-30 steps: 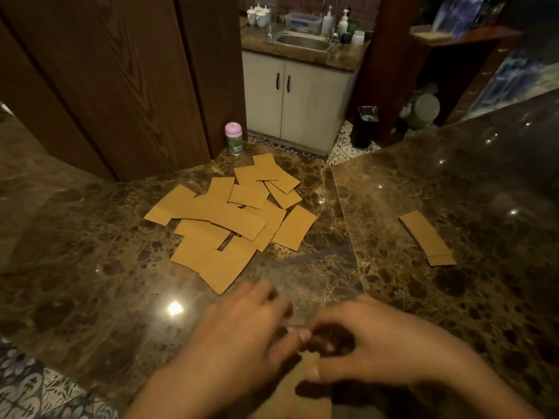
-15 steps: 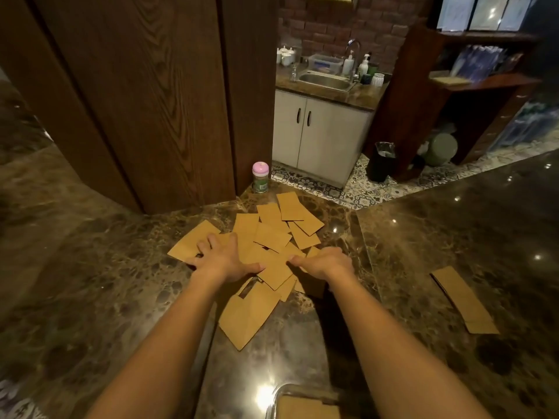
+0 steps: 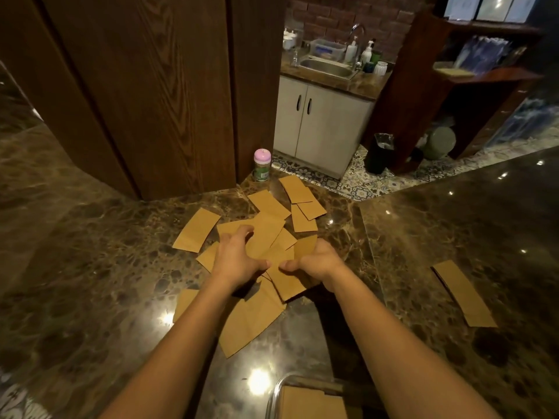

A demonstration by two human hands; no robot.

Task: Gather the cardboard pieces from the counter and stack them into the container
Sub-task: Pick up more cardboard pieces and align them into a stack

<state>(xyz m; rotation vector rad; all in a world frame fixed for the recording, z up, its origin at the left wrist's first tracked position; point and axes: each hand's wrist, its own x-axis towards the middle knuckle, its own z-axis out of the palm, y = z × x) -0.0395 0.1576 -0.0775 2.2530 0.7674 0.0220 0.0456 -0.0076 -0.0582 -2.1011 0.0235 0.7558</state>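
Several tan cardboard pieces (image 3: 266, 234) lie scattered in a loose pile on the dark marble counter (image 3: 90, 282). My left hand (image 3: 236, 258) and my right hand (image 3: 317, 261) reach into the pile from either side, fingers curled round a bunch of pieces drawn together between them. More pieces lie beyond the hands near the counter's far edge (image 3: 299, 192), and one lies to the left (image 3: 196, 229). A small stack of cardboard (image 3: 462, 291) sits apart on the right. A clear container (image 3: 279, 391) with cardboard inside shows at the bottom edge.
A pink-lidded green bottle (image 3: 262, 164) stands at the far counter edge beside a wooden panel (image 3: 151, 86). Beyond the counter are a white cabinet with a sink (image 3: 320, 122), a black bin (image 3: 379, 152) and wooden shelves.
My hands left the container near me and reached out to the pile. Since half a second ago they have closed in, bunching pieces between them.
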